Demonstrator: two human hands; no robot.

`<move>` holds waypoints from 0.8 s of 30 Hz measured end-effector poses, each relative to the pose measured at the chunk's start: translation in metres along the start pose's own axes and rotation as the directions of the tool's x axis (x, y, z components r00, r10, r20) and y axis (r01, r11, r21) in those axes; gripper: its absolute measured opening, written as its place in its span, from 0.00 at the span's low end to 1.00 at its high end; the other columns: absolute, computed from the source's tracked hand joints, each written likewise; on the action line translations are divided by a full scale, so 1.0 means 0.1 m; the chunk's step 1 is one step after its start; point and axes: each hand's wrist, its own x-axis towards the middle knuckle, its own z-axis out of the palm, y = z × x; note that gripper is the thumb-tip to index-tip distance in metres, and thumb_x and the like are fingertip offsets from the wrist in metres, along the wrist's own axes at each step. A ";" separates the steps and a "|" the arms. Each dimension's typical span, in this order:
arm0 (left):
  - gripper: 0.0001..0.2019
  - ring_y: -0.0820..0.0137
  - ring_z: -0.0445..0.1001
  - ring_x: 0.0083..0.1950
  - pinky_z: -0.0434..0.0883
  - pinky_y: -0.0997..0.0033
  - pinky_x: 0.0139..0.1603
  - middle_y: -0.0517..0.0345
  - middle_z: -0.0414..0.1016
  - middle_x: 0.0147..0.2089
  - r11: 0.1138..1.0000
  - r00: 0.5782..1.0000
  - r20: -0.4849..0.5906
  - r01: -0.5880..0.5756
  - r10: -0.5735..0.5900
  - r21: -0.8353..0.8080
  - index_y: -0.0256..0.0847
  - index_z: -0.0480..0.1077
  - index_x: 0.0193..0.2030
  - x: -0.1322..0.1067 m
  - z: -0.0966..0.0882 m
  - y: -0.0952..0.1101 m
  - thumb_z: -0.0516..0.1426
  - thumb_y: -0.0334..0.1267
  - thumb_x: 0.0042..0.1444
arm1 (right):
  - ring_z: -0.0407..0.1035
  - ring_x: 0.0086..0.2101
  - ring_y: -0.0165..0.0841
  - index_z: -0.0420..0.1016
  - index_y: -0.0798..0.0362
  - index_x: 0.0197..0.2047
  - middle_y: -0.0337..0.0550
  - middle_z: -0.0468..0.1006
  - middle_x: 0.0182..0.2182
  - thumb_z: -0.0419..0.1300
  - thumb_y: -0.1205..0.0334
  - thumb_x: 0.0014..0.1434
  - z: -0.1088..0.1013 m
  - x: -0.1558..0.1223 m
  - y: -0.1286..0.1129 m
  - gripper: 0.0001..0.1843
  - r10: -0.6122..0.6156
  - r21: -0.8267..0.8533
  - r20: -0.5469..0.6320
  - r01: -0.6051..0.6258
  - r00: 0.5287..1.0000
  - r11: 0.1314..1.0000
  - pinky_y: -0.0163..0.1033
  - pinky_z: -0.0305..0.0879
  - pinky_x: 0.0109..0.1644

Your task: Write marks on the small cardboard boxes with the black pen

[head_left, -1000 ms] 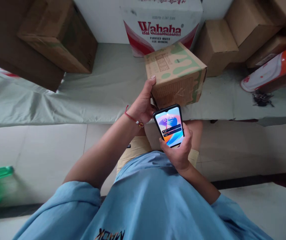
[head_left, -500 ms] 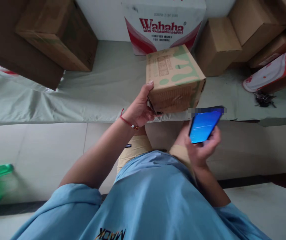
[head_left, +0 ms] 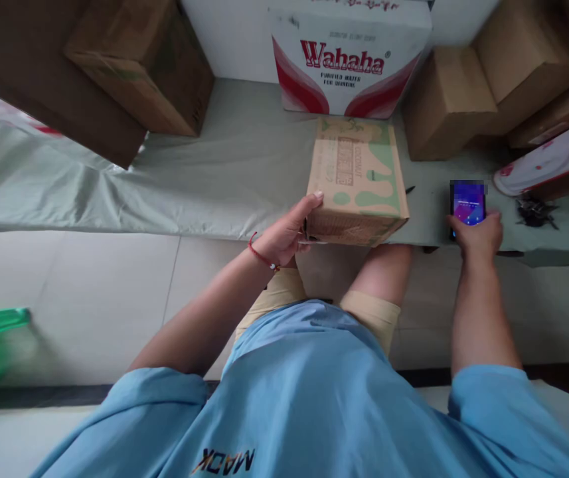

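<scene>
Green blotches are patterning the tan box.
Reddish print is crossing its top; the phone is glowing blue and purple; red swooshes are curving over the white carton; the cloth is showing grey-green, the shirt blue with dark lettering, the shorts pale yellow, the bracelet red.

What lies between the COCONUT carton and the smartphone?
In the head view, a small dark object, too small to identify, lies between the COCONUT carton and smartphone, nearer the carton, on the grey-green cloth.
</scene>
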 end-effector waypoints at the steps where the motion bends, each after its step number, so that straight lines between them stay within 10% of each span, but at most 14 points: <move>1: 0.37 0.65 0.77 0.34 0.63 0.72 0.27 0.53 0.79 0.42 1.000 1.000 -0.006 0.003 -0.003 0.007 0.48 0.77 0.52 -0.01 0.01 0.00 0.70 0.74 0.47 | 0.72 0.63 0.62 0.70 0.57 0.62 0.74 0.75 0.61 0.79 0.56 0.46 0.00 0.04 -0.03 0.43 -0.003 -0.007 0.007 0.003 1.000 1.000 0.65 0.64 0.66; 11: 0.32 0.71 0.75 0.34 0.71 0.75 0.30 0.56 0.79 0.45 0.994 0.998 -0.007 0.058 -0.059 -0.096 0.45 0.75 0.50 -0.14 -0.04 -0.01 0.73 0.62 0.44 | 0.66 0.63 0.62 0.59 0.40 0.34 0.53 0.75 0.48 0.86 0.52 0.24 0.20 0.24 0.08 0.43 -0.020 0.278 -0.071 0.039 0.997 0.960 0.71 0.55 0.71; 15: 0.33 0.70 0.76 0.34 0.71 0.75 0.28 0.55 0.80 0.42 0.977 0.994 0.065 0.103 -0.093 -0.185 0.43 0.76 0.52 -0.20 -0.06 -0.08 0.71 0.63 0.46 | 0.56 0.71 0.64 0.73 0.46 0.44 0.65 0.69 0.65 0.83 0.46 0.39 0.15 0.05 0.07 0.34 -0.182 0.222 -0.153 0.213 0.971 0.951 0.73 0.48 0.76; 18: 0.33 0.66 0.80 0.40 0.73 0.74 0.31 0.54 0.82 0.45 0.967 0.992 0.106 0.097 -0.074 -0.236 0.45 0.75 0.53 -0.23 -0.02 -0.19 0.70 0.62 0.45 | 0.70 0.64 0.56 0.72 0.47 0.61 0.60 0.77 0.59 0.74 0.33 0.54 0.06 -0.37 -0.01 0.40 -0.278 0.509 0.065 0.207 0.959 0.836 0.69 0.63 0.70; 21: 0.37 0.60 0.82 0.52 0.77 0.71 0.38 0.52 0.81 0.57 0.979 0.996 0.087 0.017 0.001 -0.205 0.48 0.72 0.59 -0.24 0.07 -0.33 0.72 0.60 0.45 | 0.82 0.53 0.49 0.65 0.40 0.73 0.52 0.84 0.54 0.59 0.17 0.58 -0.06 -0.90 -0.11 0.51 -0.435 0.725 0.397 0.015 0.808 0.688 0.57 0.80 0.51; 24: 0.46 0.53 0.78 0.64 0.80 0.62 0.51 0.50 0.78 0.64 0.991 0.991 0.093 -0.089 0.099 -0.102 0.51 0.64 0.71 -0.23 0.14 -0.48 0.73 0.56 0.47 | 0.82 0.56 0.50 0.59 0.40 0.79 0.54 0.83 0.61 0.67 0.13 0.46 -0.15 -1.26 -0.22 0.67 -0.572 0.771 0.547 -0.101 0.611 0.628 0.56 0.82 0.53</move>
